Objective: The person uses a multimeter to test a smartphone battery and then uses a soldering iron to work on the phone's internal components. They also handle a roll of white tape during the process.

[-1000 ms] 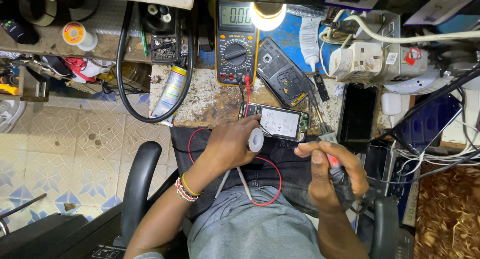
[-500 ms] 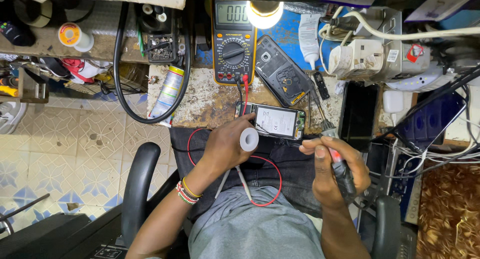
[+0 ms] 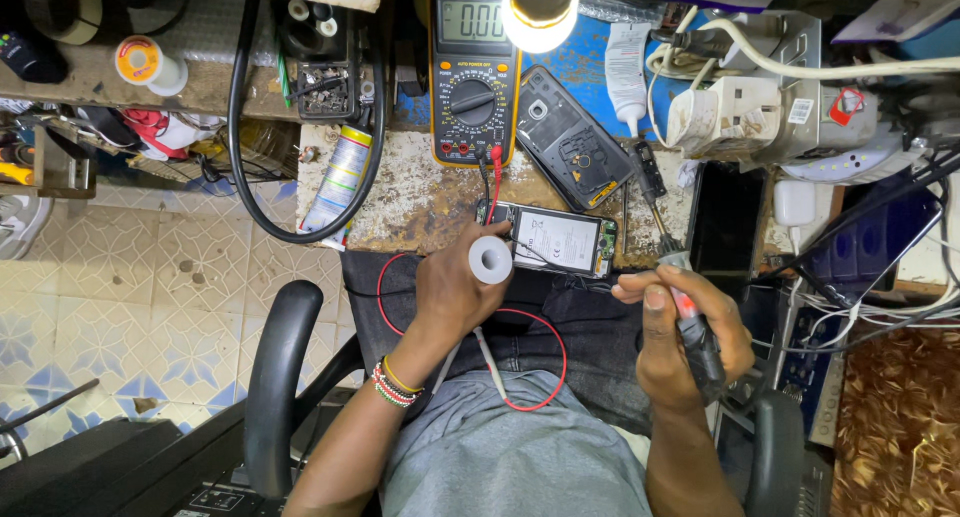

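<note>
The right hand (image 3: pixel 690 327) is gripping a red-and-black soldering iron (image 3: pixel 697 329), fingers closed around its handle, tip pointing toward the worktop (image 3: pixel 420 192). The left hand (image 3: pixel 455 292) is holding a white spool (image 3: pixel 491 259), fingers wrapped about it. Just beyond, an opened phone (image 3: pixel 557 240) is lying at the worktop's near edge. Farther off, a yellow multimeter (image 3: pixel 474 82) is sitting under a lit bulb (image 3: pixel 539 22).

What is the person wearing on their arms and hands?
Both arms are bare, with no sleeves reaching the forearms and no gloves. The left hand has a stack of bracelets at its wrist: red, green, white and black beads plus a thin yellow band. The right hand wears nothing that shows.
</note>
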